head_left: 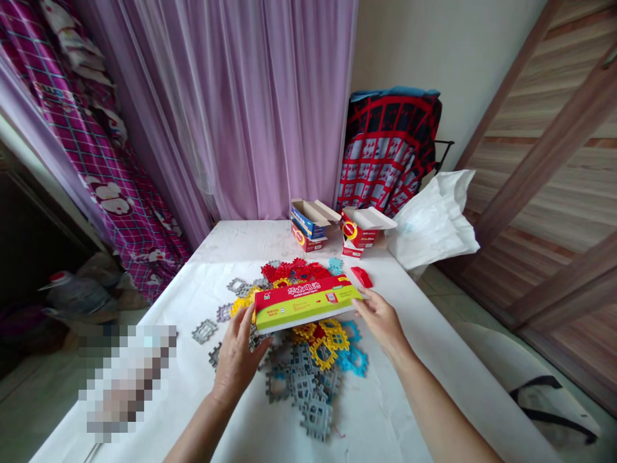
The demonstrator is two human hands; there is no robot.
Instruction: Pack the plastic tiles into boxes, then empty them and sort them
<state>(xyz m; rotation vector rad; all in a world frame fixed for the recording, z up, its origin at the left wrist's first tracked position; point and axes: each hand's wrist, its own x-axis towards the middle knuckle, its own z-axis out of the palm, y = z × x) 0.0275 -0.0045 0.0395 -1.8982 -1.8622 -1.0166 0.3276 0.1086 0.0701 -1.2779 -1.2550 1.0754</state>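
Red-and-green box [306,303] is gripped at its ends between left hand [237,360] and right hand [380,321].

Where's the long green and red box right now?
In the head view it is mid-table, held at its ends by the left hand and right hand, the green and red box above the plastic tiles.

Bare table [202,257] lay open at centre-left of frame and along the lower right. Puzzle tiles [308,373] crowded the frame's centre. Two open cartons [332,228] and a white bag [434,222] blocked the far edge, upper centre-right. A curtain [231,103] closed off the back.
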